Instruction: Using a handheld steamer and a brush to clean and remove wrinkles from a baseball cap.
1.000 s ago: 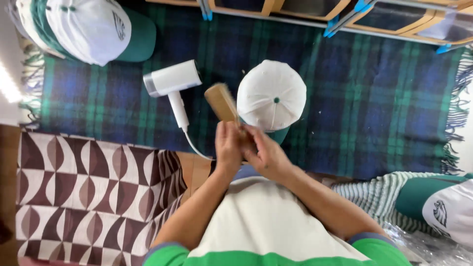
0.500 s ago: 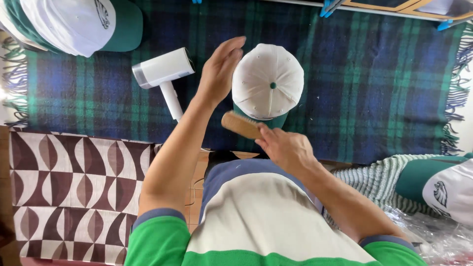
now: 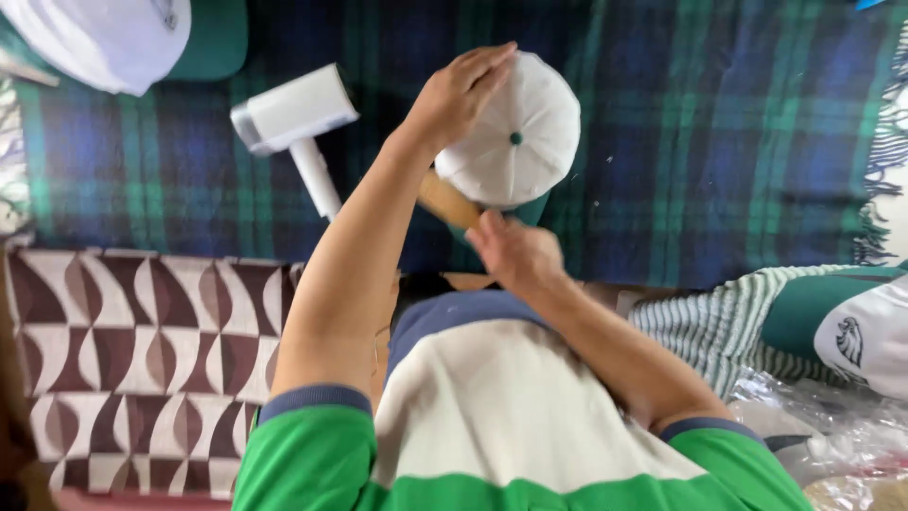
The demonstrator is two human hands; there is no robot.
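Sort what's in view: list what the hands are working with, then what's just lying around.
In hand:
- white cap, under the left hand
- wooden roll-like piece, held by the right hand

Lying about:
- white handheld tool on the plaid blanket
- stacked caps, top left
- green-and-white cap, right
- patterned cloth

On the plaid blanket (image 3: 719, 142), the left hand (image 3: 454, 95) rests on the white cap (image 3: 515, 132). The right hand (image 3: 515, 254), just below the cap, grips a wooden handle (image 3: 446, 201). A white lint roller (image 3: 293, 118) lies left of the cap.
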